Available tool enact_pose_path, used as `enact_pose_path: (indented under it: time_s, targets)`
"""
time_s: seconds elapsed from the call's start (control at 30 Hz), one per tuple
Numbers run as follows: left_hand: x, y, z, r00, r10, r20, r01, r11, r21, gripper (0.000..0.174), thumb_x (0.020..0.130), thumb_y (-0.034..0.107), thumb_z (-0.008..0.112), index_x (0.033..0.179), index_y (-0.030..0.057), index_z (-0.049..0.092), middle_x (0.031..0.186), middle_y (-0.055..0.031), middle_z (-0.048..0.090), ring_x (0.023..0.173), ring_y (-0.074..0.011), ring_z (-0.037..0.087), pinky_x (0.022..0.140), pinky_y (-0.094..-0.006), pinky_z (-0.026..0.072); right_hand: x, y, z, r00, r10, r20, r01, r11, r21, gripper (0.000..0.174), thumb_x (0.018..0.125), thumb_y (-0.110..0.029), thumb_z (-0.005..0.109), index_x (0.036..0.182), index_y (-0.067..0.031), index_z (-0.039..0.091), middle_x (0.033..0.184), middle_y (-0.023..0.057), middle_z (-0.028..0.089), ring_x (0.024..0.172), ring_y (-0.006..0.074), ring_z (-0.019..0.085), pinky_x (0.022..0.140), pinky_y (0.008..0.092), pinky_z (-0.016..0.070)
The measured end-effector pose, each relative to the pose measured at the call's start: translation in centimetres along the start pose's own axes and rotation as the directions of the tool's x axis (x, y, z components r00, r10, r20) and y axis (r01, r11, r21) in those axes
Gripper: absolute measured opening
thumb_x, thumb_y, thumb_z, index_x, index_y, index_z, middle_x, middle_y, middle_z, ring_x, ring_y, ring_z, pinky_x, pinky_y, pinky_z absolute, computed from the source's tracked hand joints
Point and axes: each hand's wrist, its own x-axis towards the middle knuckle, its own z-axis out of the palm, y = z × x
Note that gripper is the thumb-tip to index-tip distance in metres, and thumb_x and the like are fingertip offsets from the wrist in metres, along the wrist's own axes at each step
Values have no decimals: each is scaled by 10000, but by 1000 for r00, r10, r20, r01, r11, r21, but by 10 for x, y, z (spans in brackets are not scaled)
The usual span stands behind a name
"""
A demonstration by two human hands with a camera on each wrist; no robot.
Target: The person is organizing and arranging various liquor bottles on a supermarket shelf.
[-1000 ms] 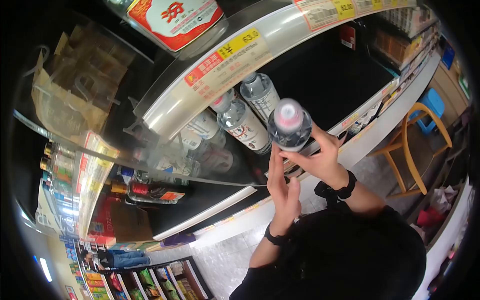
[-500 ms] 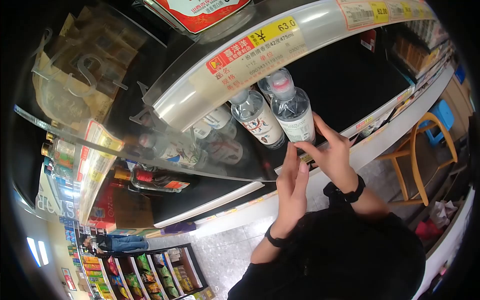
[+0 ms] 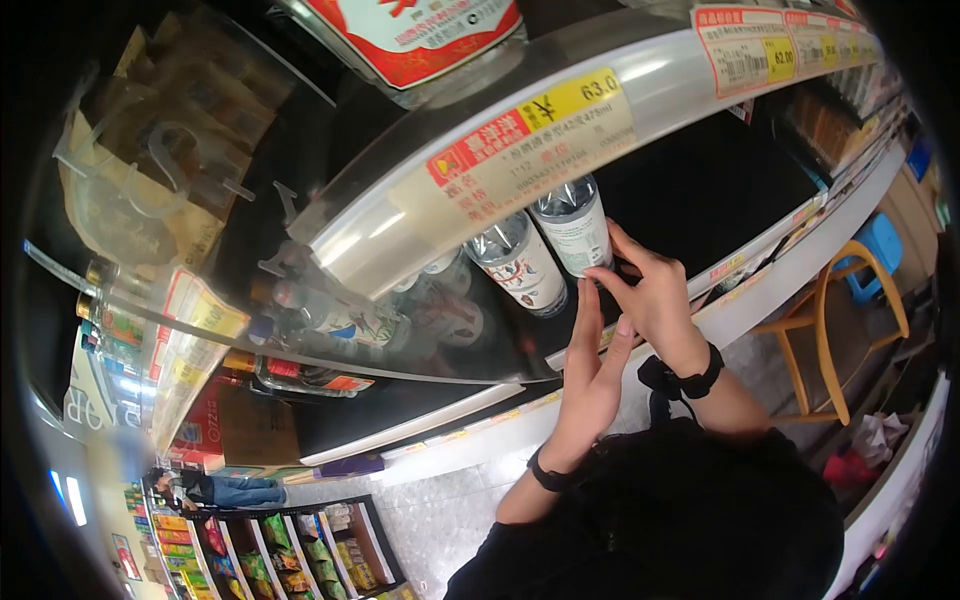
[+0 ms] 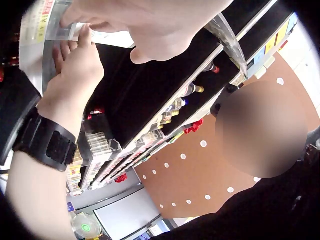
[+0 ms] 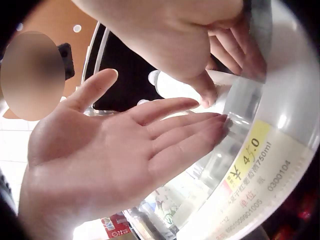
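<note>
My right hand (image 3: 660, 300) holds a clear bottle (image 3: 578, 235) with a white printed label low on its side, thumb near the base and fingers round the far side. The bottle's cap is hidden behind the shelf edge above. My left hand (image 3: 593, 380) has straight fingers, their tips right at the bottle's base, with the thumb apart. The right wrist view shows the left palm (image 5: 110, 150) flat and bare. Beside the held bottle stands another clear bottle (image 3: 522, 275) with a colourful picture on its label.
A curved shelf edge (image 3: 380, 245) with price tags overhangs the bottles. Above it stands a bottle with a red and white label (image 3: 430, 40). A clear panel (image 3: 330, 345) curves at the left, with more bottles behind it. A wooden chair (image 3: 825, 350) stands at the right.
The held bottle has gone from cap towards the camera to label in view, then slid in under the shelf edge beside the picture-label bottle. Both hands moved along with it.
</note>
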Motion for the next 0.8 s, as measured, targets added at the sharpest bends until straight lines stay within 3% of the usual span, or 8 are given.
enact_pose_path:
  time_s: [0.13, 0.2, 0.33, 0.37, 0.43, 0.6, 0.67, 0.8]
  targets:
    - [-3, -9, -7, 992, 96, -81, -89, 992, 93, 738, 1063, 336, 502, 1546, -120, 180, 1629, -289, 208, 1536, -337, 166, 1215, -417, 210, 12, 4, 10, 996, 63, 67, -62, 998, -9, 601, 807, -235, 826, 1348, -72, 621, 971, 228, 717, 804, 364, 725, 695, 369, 586]
    - [-5, -2, -13, 977, 201, -75, -156, 903, 401, 710, 1040, 365, 543, 1516, -103, 301, 1577, -356, 264, 1451, -430, 359, 1124, -399, 378, 18, 7, 15, 992, 71, 100, -72, 997, 2, 601, 807, -237, 824, 1351, -81, 620, 971, 221, 721, 815, 359, 731, 702, 372, 593]
    - [-7, -4, -15, 974, 212, -86, -167, 916, 364, 645, 1029, 338, 560, 1476, -95, 389, 1549, -352, 328, 1423, -447, 399, 1092, -416, 411, 26, 7, 17, 982, 98, 160, -106, 993, 46, 595, 821, -236, 812, 1362, -95, 610, 1027, 206, 731, 954, 324, 733, 777, 366, 607]
    - [-9, -4, -13, 961, 245, -130, -186, 917, 353, 527, 1014, 263, 589, 1399, -85, 498, 1446, -318, 485, 1333, -417, 520, 1060, -400, 440, 26, 7, 15, 974, 145, 172, -152, 988, 28, 589, 830, -231, 806, 1365, -89, 607, 1041, 209, 730, 966, 320, 733, 790, 369, 607]
    - [-16, -4, -12, 951, 271, -152, -211, 923, 321, 451, 1004, 215, 599, 1340, -82, 544, 1357, -288, 554, 1251, -388, 578, 1024, -388, 462, 23, 12, 13, 968, 161, 192, -176, 982, 66, 574, 847, -211, 797, 1360, -49, 597, 1078, 222, 727, 1004, 321, 730, 820, 383, 609]
    - [-36, -15, -12, 879, 362, -311, -277, 918, 284, 249, 1021, 126, 535, 993, -62, 696, 972, -151, 712, 918, -237, 685, 848, -347, 520, -8, -15, -14, 984, 158, 86, -175, 948, 267, 362, 857, -95, 791, 1191, 8, 695, 870, 140, 752, 769, 170, 727, 738, 297, 573]
    - [-42, -24, -15, 792, 443, -421, -318, 887, 335, 302, 1027, 125, 503, 878, -59, 691, 861, -143, 706, 804, -233, 678, 756, -330, 520, -27, -27, -28, 993, -22, 118, -5, 975, 224, 285, 844, -38, 764, 1113, 34, 705, 785, 113, 728, 687, 160, 694, 716, 294, 554]
    - [-71, -31, -33, 621, 495, -608, -347, 869, 353, 451, 1055, 175, 398, 770, -61, 656, 759, -146, 670, 710, -225, 642, 691, -329, 491, -56, -58, -16, 880, -414, 231, 232, 801, 552, 293, 750, -18, 733, 1035, 47, 710, 715, 89, 703, 655, 197, 696, 693, 324, 552]
